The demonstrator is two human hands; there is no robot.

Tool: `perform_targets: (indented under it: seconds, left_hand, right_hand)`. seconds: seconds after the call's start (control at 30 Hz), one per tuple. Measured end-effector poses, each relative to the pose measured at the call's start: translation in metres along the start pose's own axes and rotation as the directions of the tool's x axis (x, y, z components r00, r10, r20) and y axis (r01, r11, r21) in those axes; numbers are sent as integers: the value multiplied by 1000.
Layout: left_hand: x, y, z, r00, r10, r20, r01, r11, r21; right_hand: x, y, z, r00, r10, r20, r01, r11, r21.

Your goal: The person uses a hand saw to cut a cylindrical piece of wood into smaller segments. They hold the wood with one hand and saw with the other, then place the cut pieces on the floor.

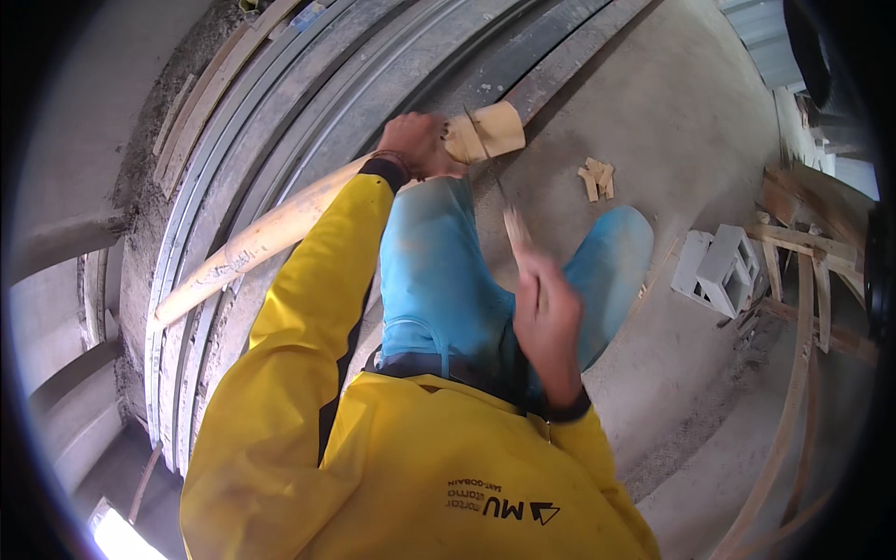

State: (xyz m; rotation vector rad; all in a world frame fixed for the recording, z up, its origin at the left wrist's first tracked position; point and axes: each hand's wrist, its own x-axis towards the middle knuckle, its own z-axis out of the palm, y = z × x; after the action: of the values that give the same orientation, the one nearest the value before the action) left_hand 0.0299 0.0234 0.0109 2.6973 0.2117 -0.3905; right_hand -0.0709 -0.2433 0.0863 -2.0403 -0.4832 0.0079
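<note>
A pale yellow bamboo pole (266, 229) runs from the lower left up to the middle of the view, across my left thigh by the knee. My left hand (417, 143) is closed around it near its far end (504, 129). In my right hand (547, 313) is a long-bladed tool (516, 229) with a pale handle, fingers wrapped around it. Its dark, thin blade shows nearly edge-on and lies across the pole just right of my left hand. Saw or knife, I cannot tell. The right hand is slightly blurred.
Several small wood offcuts (595, 177) lie on the concrete floor right of the pole's end. Long grey metal profiles (308, 103) are stacked along the left. Farther right are a grey hollow block (728, 271) and a wooden trestle (812, 247).
</note>
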Motion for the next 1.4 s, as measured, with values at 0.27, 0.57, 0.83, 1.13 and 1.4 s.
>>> perform_targets:
  seconds: [0.27, 0.57, 0.83, 1.13, 1.4]
  left_hand:
    - [5, -15, -15, 999, -8, 41, 10, 999, -39]
    - [11, -14, -15, 977, -7, 212, 47, 982, -185]
    - [-17, -13, -12, 970, 80, 228, -10, 956, -293]
    - [-33, -18, 41, 910, 17, -414, -1, 999, 40]
    - [-39, -8, 48, 902, 21, -430, -3, 999, 42]
  right_hand:
    - [33, -12, 19, 997, 39, 68, -39, 999, -8]
    - [77, 19, 48, 999, -53, 6, 53, 998, 37]
    - [57, -18, 33, 999, 14, 31, -15, 999, 51]
    - [60, 10, 56, 997, -79, 7, 77, 989, 124]
    - [5, -40, 1, 989, 99, 107, -93, 994, -57]
